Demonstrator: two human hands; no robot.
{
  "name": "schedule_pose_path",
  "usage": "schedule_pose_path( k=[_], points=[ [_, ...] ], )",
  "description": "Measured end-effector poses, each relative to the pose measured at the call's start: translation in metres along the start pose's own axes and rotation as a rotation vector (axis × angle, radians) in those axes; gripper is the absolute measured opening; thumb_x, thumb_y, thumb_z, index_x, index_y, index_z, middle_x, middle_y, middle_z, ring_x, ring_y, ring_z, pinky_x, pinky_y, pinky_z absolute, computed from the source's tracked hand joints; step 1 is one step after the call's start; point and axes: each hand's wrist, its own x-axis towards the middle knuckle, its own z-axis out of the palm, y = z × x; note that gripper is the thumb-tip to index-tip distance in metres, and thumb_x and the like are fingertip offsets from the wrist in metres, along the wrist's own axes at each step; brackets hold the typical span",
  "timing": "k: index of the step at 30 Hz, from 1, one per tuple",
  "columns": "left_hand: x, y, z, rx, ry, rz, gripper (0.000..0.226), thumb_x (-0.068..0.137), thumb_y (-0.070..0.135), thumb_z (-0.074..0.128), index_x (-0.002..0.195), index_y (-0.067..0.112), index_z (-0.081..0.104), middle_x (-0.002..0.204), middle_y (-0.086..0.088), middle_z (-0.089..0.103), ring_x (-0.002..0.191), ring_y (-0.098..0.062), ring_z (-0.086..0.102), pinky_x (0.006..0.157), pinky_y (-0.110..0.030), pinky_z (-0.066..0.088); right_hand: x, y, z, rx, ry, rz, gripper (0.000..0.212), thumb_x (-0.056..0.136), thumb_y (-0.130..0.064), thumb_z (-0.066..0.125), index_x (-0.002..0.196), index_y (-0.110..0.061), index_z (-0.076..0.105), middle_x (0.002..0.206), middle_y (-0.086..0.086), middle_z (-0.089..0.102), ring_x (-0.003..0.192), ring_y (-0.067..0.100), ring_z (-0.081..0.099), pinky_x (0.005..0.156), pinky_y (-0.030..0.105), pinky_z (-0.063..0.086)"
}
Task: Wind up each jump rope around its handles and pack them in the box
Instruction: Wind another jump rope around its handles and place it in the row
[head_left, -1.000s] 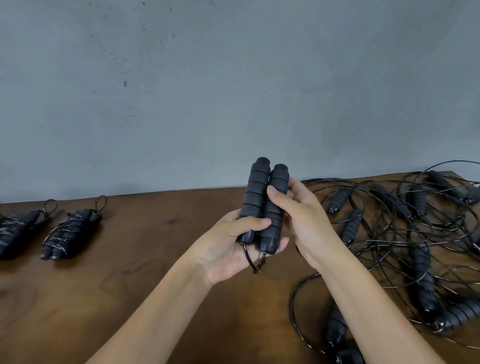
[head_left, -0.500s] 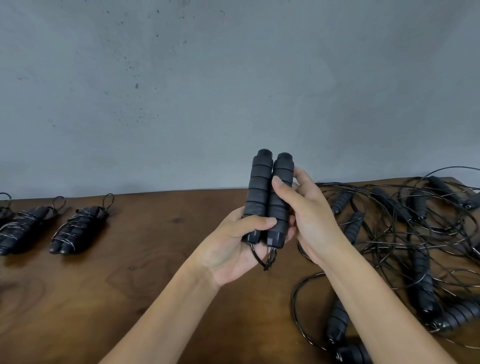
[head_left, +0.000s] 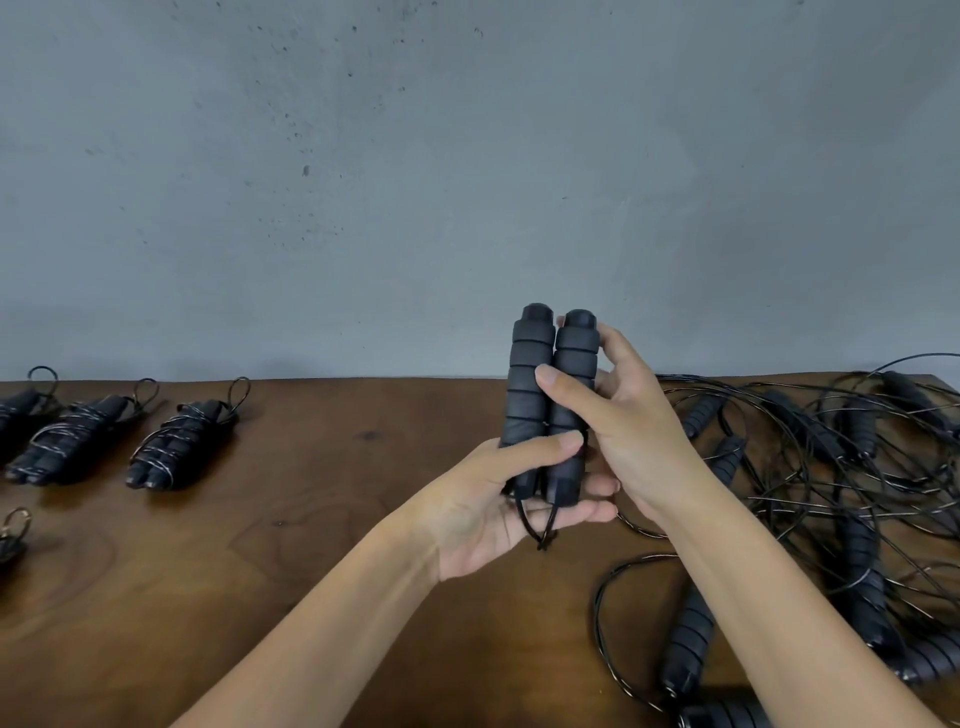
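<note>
"Why the row of bundles (head_left: 179, 447) on the left of the table (head_left: 322, 519)?"

"Finished ropes, I'd guess, wound and parked clear of the rest. No box in sight."

"And the middle?"

"Left hand (head_left: 488, 509) curls round the bottom of two handles (head_left: 548, 405) held upright side by side, thumb across them. Right hand (head_left: 623, 431) pinches higher up, squaring them so the cord can wrap."

"The right side?"

"That tangle of unwound ropes (head_left: 841, 493) waits, touching nothing held."

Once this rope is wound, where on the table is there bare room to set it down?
Bare wood lies between the wound bundles and the hands, and along the near edge of the table below them. The right side is crowded with tangled ropes.
</note>
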Motion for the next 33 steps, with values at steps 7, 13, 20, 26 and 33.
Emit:
schedule_pose_path(
  k=[7,13,20,26,33],
  points=[
    [0.000,0.002,-0.009,0.183,0.122,0.095,0.023,0.094,0.022,0.073,0.113,0.010,0.070,0.082,-0.006,0.063,0.072,-0.020,0.067,0.083,-0.035,0.057,-0.009,0.009,0.006,-0.032,-0.144,0.070,0.052,0.090,-0.064,0.059,0.129,-0.031,0.057,0.104,-0.001,0.072,0.089,0.012,0.067,0.076,0.032,0.053],
    [-0.006,0.021,-0.022,0.190,0.143,0.146,0.016,0.089,0.028,0.076,0.092,0.014,0.072,0.085,-0.006,0.061,0.078,-0.024,0.061,0.059,-0.032,0.057,-0.038,0.049,0.024,-0.476,-0.477,-0.142,0.033,0.110,-0.033,0.034,0.133,-0.019,0.053,0.127,-0.001,0.065,0.083,0.000,0.059,0.073,0.006,0.049],
    [-0.011,0.025,-0.036,0.144,0.149,0.207,0.019,0.096,0.027,0.072,0.099,0.011,0.062,0.086,-0.005,0.057,0.066,-0.021,0.061,0.057,-0.026,0.046,-0.046,0.048,0.023,-0.572,-0.515,0.048,0.023,0.107,-0.025,0.050,0.090,-0.031,0.064,0.080,-0.019,0.070,0.092,0.011,0.069,0.101,0.032,0.048],
    [-0.020,0.025,-0.047,0.165,0.213,0.119,0.016,0.091,0.023,0.074,0.095,0.013,0.063,0.083,-0.004,0.054,0.058,-0.013,0.036,0.052,-0.023,0.024,-0.040,0.041,0.001,-0.821,-0.565,0.060,0.022,0.102,-0.047,0.053,0.086,-0.034,0.064,0.079,-0.011,0.068,0.069,0.011,0.063,0.073,0.041,0.056],
    [-0.033,0.027,-0.067,0.207,0.203,-0.075,0.020,0.093,0.018,0.076,0.101,0.014,0.058,0.085,-0.003,0.054,0.058,-0.011,0.036,0.051,-0.020,0.027,-0.024,0.018,-0.032,-1.134,-0.536,-0.032,0.020,0.095,-0.056,0.057,0.086,-0.038,0.061,0.088,-0.019,0.065,0.084,0.000,0.059,0.071,0.025,0.049]
  ],
)
